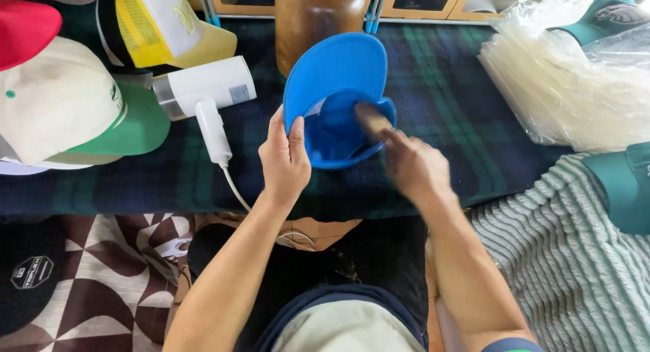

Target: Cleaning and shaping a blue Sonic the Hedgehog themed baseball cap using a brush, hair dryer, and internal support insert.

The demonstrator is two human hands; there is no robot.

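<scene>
blue cap, dark plaid cloth, white dryer

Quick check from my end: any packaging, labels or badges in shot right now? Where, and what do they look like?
Clear plastic bags: heaped stack, top right on the plaid cloth.
Grey label: small rectangle on the white hair dryer, left of the blue cap.
White hexagonal badge: on a black cap, bottom left.

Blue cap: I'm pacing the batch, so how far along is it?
In hand: left hand holds the blue cap upside down; right hand works a blurred tool inside. Done caps can't be told apart. Bags lie stacked right.
</scene>
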